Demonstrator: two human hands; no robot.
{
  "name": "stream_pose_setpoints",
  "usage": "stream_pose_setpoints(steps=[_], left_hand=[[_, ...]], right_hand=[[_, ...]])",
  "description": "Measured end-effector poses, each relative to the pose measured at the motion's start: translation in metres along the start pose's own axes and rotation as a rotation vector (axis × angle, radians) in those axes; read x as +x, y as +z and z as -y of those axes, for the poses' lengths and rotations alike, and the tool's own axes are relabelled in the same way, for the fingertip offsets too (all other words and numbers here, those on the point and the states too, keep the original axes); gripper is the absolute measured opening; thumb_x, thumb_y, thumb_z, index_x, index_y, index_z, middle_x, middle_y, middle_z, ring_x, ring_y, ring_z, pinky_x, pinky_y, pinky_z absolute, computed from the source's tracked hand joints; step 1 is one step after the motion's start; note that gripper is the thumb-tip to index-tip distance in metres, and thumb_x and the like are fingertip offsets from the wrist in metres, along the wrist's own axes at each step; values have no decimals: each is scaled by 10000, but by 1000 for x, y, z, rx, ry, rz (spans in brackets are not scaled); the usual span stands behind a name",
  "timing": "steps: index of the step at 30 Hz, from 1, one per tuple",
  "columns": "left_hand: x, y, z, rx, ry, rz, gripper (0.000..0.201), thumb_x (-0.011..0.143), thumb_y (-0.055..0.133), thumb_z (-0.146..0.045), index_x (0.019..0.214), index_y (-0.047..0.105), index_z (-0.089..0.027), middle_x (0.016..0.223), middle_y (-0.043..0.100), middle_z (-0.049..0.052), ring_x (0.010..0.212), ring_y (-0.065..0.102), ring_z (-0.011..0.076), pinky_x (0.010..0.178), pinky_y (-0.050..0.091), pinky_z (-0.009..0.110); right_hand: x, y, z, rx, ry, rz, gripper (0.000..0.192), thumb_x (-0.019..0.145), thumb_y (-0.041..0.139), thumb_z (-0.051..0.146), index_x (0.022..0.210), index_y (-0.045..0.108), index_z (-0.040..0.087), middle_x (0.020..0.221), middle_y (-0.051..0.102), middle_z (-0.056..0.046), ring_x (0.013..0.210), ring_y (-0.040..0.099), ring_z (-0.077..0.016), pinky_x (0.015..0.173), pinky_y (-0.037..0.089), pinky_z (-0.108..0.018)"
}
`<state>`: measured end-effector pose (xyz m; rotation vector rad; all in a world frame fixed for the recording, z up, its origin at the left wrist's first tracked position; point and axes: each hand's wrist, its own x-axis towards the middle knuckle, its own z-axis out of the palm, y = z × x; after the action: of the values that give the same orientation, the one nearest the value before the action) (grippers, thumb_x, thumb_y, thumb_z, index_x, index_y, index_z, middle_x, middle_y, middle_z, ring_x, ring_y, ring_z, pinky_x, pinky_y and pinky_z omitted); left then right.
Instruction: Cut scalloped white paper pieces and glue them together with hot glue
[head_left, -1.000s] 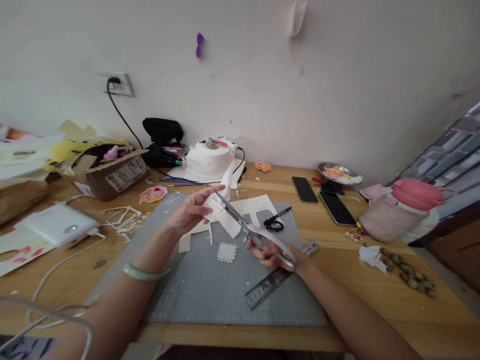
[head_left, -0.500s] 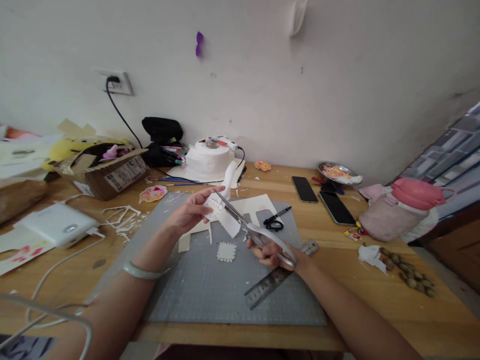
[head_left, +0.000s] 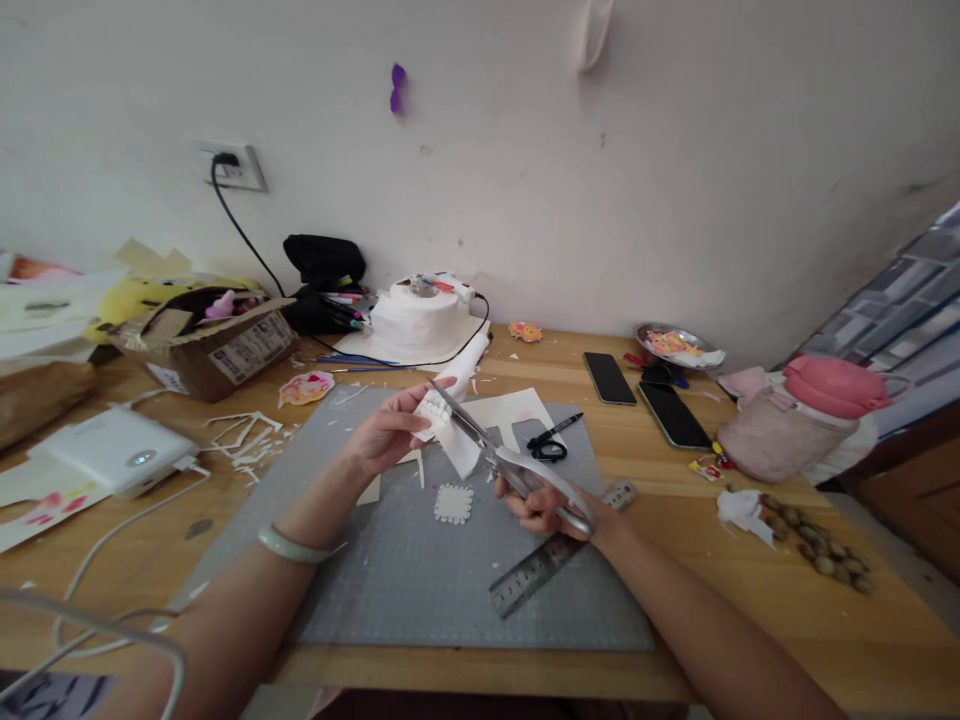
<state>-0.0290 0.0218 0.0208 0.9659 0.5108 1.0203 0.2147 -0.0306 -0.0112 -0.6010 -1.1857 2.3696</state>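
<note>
While the left hand (head_left: 390, 432) pinched a white foam piece (head_left: 452, 420) up off the grey cutting mat (head_left: 420, 580), the right hand (head_left: 547, 505) was closed around the handles of a pair of silver scissors (head_left: 510, 468), whose blades lay across the piece near its scalloped edge. The piece hung in the air above the middle of the mat, one long strip of it trailing up and away toward the wall and a broader flap drooping below the blades. Whether the blades had bitten into the foam or merely lay against it could not be told. The step in hand looked to be trimming a decorative edge along that piece: a finished scalloped square (head_left: 454, 503) lay flat on the mat just below, and it suggested the pattern being followed. The next move would likely call for the left fingers to turn the foam a little so the blades could follow the next curve, with short snips rather than one long cut, and a firm pinch close to the cutting line so the soft sheet did not fold. A steel ruler (head_left: 536, 575) lay on the mat under the right wrist, and small black scissors (head_left: 551, 445) lay farther back near the mat's far edge.
</note>
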Motion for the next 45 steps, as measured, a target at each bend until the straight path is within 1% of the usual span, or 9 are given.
stream_pose_setpoints(steps=[4,8,11,16,22,25,32,39,45], left_hand=[[0,-3,2,51,-20,15,561,559,647,-66,1113,599,-140,605,567,-28,394,420,31,348,318,128],[0,-1,5,65,-40,24,539,566,663,-71,1097,606,-146,632,584,-26,395,421,31,352,350,132],[0,3,7,39,-37,36,482,571,663,-72,1045,632,-153,604,580,-35,363,399,22,346,344,134],[0,5,8,29,-44,36,458,561,665,-74,1010,643,-159,586,579,-39,353,405,23,334,319,131],[-1,2,6,45,-49,50,491,581,655,-86,1067,609,-135,566,561,-42,348,394,22,345,309,140],[-1,1,6,44,-60,61,489,584,659,-94,1070,606,-127,547,551,-44,349,389,20,344,290,135],[-2,0,6,20,-56,66,519,571,660,-83,1084,604,-142,586,572,-34,341,371,13,316,243,134],[-2,1,6,6,-57,67,525,562,661,-74,1080,613,-141,566,575,-30,348,375,26,310,243,137],[-3,3,10,20,-123,98,554,539,686,-97,1087,618,-144,598,624,1,338,408,42,301,250,144]], right_hand=[[0,-1,0,0,13,7,398,600,738,312,911,539,164,556,372,105,380,214,1,332,82,-156],[2,-2,0,24,46,13,385,602,739,308,900,540,168,531,348,112,371,193,-4,329,75,-155],[2,-2,0,38,56,30,377,634,718,339,915,534,169,532,338,109,369,203,-7,334,79,-148],[1,-2,-1,29,29,57,456,579,775,348,926,532,177,561,368,104,377,245,-3,328,110,-143],[4,-6,-2,26,61,47,349,673,723,338,922,541,175,552,365,102,381,232,-2,331,142,-137],[4,-5,0,17,76,35,361,668,728,336,925,531,175,556,370,105,378,229,2,330,154,-136],[0,2,3,-63,34,10,463,606,767,346,944,497,183,614,386,99,376,241,14,324,130,-145],[-1,2,3,-58,29,39,421,644,714,421,921,508,179,585,347,107,373,221,7,330,97,-154],[-1,2,2,-61,37,64,398,674,693,380,957,499,179,589,332,106,389,219,2,346,89,-156]])
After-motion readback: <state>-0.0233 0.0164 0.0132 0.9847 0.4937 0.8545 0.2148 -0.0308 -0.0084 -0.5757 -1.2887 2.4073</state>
